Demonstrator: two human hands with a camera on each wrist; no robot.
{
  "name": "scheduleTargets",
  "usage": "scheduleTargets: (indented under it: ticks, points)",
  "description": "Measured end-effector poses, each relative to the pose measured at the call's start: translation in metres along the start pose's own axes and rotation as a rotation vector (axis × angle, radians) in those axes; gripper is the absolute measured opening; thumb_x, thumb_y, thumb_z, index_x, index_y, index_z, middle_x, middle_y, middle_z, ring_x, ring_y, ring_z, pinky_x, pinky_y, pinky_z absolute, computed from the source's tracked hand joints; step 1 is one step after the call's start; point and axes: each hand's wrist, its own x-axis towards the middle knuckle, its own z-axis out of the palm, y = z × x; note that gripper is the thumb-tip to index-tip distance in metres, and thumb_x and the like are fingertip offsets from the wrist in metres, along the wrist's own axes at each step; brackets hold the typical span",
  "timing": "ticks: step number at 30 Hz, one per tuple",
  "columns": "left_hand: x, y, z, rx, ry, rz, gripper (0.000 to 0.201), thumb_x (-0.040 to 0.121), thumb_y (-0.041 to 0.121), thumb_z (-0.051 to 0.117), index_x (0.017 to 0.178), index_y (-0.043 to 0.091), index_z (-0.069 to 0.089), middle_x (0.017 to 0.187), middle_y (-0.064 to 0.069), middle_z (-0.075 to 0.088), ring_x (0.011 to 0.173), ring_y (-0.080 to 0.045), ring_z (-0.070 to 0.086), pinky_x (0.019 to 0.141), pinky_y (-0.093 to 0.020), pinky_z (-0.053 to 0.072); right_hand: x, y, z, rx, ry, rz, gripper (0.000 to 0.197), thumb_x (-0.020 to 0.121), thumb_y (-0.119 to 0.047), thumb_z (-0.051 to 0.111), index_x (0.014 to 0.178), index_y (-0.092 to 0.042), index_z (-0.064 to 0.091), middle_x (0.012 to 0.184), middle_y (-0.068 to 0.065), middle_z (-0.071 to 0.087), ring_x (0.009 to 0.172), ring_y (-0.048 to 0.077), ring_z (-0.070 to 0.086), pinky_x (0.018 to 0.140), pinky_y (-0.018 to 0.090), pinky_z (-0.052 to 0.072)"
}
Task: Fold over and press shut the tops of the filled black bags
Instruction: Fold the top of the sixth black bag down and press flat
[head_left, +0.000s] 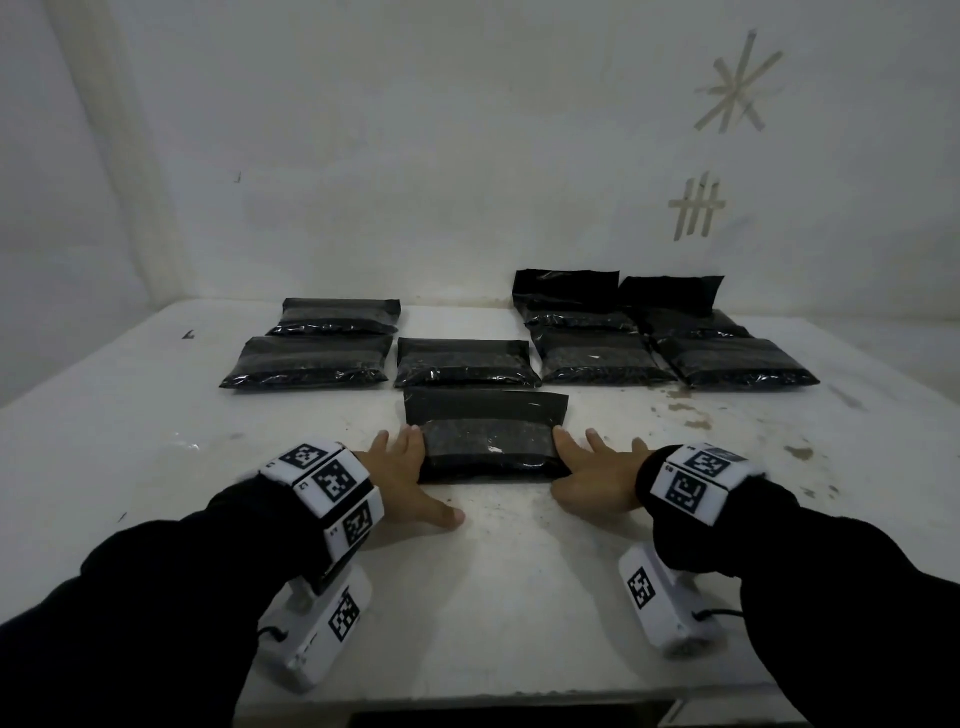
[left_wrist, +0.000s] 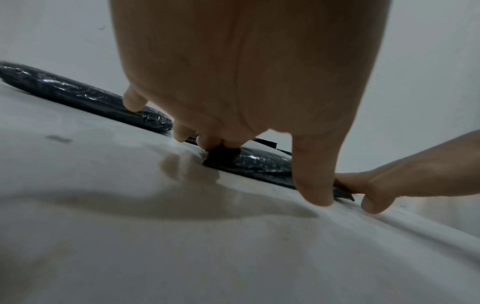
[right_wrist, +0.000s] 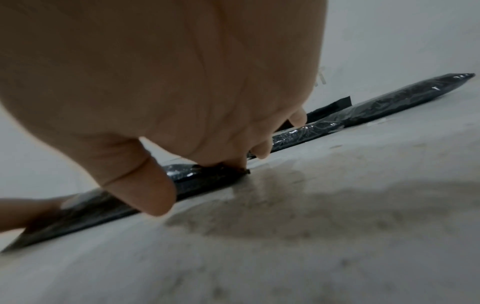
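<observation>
The nearest black bag (head_left: 485, 441) lies unfolded, its flap (head_left: 485, 406) flat. The left hand (head_left: 402, 467) and right hand (head_left: 592, 470) flank it, fingers extended, gripping nothing. Uneven lifting could skew the fold, leaving a gap.

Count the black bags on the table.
8: one between the hands, two far left, one centre, four far right. More may hide behind.

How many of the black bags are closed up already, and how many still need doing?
Five bags lying flat look folded shut, like the middle one. The nearest bag, its top flap still flat and open, lies between the left hand and right hand. Two back bags still have tops sticking up.
</observation>
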Motion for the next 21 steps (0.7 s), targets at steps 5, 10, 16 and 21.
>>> scheduleTargets:
  ticks: [5, 10, 16, 21]
  points:
    - [0.006, -0.005, 0.003, -0.093, -0.013, 0.034, 0.105, 0.086, 0.064, 0.045, 0.148, 0.009, -0.020, 0.157, -0.003, -0.021, 0.146, -0.025, -0.013, 0.119, -0.047, 0.006, -0.011, -0.011, 0.000, -0.070, 0.040, -0.019, 0.072, 0.097, -0.039, 0.030, 0.150, -0.023, -0.016, 0.159, 0.004, -0.014, 0.145, 0.028, -0.014, 0.115, 0.048, -0.010]
    - [0.009, -0.003, 0.005, -0.081, -0.003, 0.033, 0.106, 0.086, 0.064, 0.045, 0.147, 0.007, -0.020, 0.156, -0.006, -0.022, 0.146, -0.025, -0.012, 0.117, -0.047, 0.007, -0.014, -0.008, -0.004, -0.043, -0.004, -0.025, 0.072, 0.096, -0.039, 0.029, 0.149, -0.025, -0.018, 0.158, 0.004, -0.016, 0.145, 0.028, -0.015, 0.115, 0.047, -0.010]
    - [0.009, 0.001, 0.006, -0.063, 0.014, 0.015, 0.105, 0.086, 0.065, 0.043, 0.148, 0.006, -0.018, 0.157, -0.006, -0.020, 0.146, -0.025, -0.008, 0.116, -0.047, 0.007, -0.011, -0.019, 0.006, -0.214, 0.112, 0.001, 0.072, 0.097, -0.041, 0.028, 0.150, -0.016, -0.014, 0.159, 0.006, -0.011, 0.145, 0.025, -0.016, 0.112, 0.052, -0.016]
    - [0.007, 0.002, 0.005, -0.062, 0.038, 0.010, 0.104, 0.087, 0.064, 0.043, 0.148, 0.006, -0.017, 0.158, -0.005, -0.017, 0.147, -0.024, -0.005, 0.116, -0.046, 0.008, -0.011, -0.014, 0.000, -0.112, 0.071, -0.017, 0.071, 0.097, -0.039, 0.028, 0.150, -0.021, -0.015, 0.159, 0.005, -0.012, 0.146, 0.024, -0.013, 0.114, 0.052, -0.014]
